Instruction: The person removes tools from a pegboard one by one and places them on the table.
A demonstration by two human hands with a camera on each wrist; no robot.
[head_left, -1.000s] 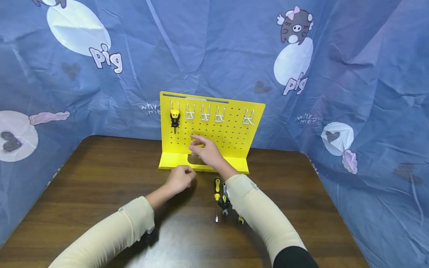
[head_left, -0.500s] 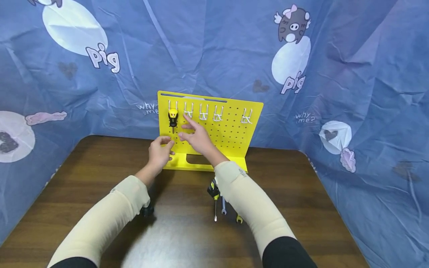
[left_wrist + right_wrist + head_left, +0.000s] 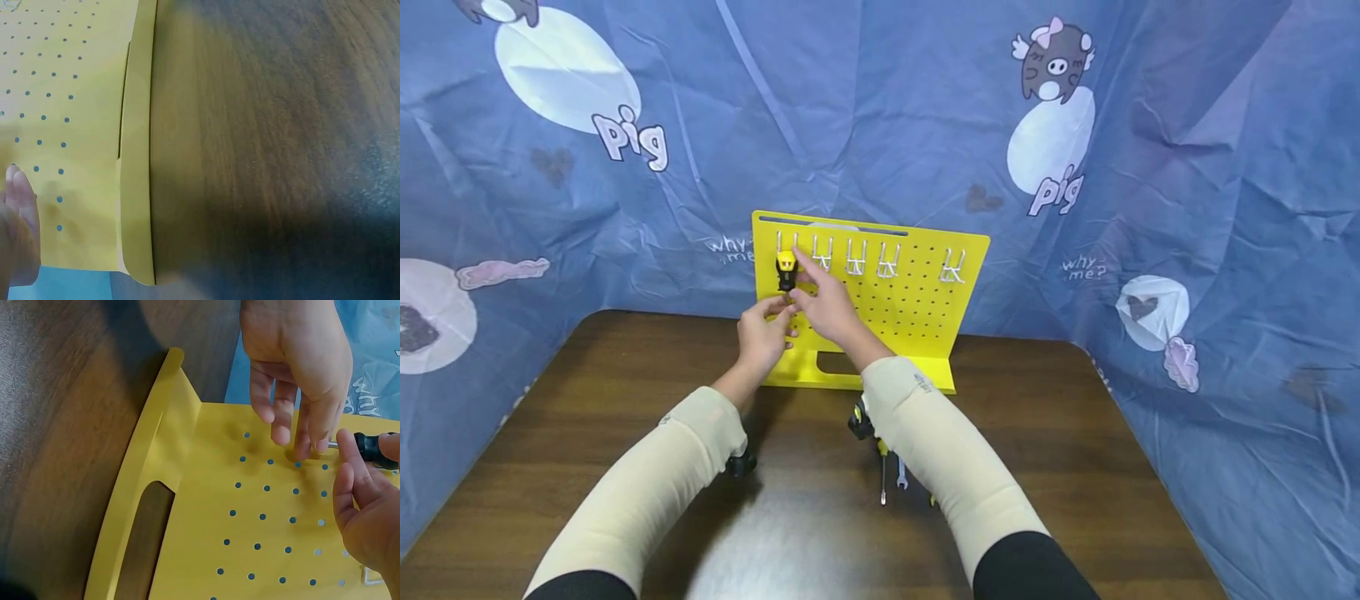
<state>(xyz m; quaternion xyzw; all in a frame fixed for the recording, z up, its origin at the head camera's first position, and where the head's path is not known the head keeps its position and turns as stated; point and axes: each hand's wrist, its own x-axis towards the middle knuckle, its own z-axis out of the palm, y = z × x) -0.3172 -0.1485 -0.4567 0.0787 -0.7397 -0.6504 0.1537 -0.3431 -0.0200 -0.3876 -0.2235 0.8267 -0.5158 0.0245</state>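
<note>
A stubby screwdriver [image 3: 786, 271] with a yellow and black handle hangs upright at the left-most hook of the yellow pegboard [image 3: 917, 321]. My left hand [image 3: 762, 333] is below it, and in the right wrist view its thumb and fingertip pinch the end of the metal shaft. My right hand [image 3: 831, 310] holds the black handle [image 3: 372, 450] from the right side, the thumb on it and fingers beside it. Part of the handle runs out of the right wrist view. Only a few fingers [image 3: 22, 206] show at the left edge of the left wrist view.
Several white double hooks [image 3: 855, 260] stand along the board's top, right of the screwdriver. On the wooden table [image 3: 1037, 467] lie a longer screwdriver [image 3: 883, 479] and a wrench [image 3: 902, 475], partly hidden under my right forearm. A blue cloth [image 3: 925, 100] hangs behind.
Both hands have risen from the board's lower part to the hanging screwdriver, the right also moving left. The left now pinches its shaft and the right holds its handle.
</note>
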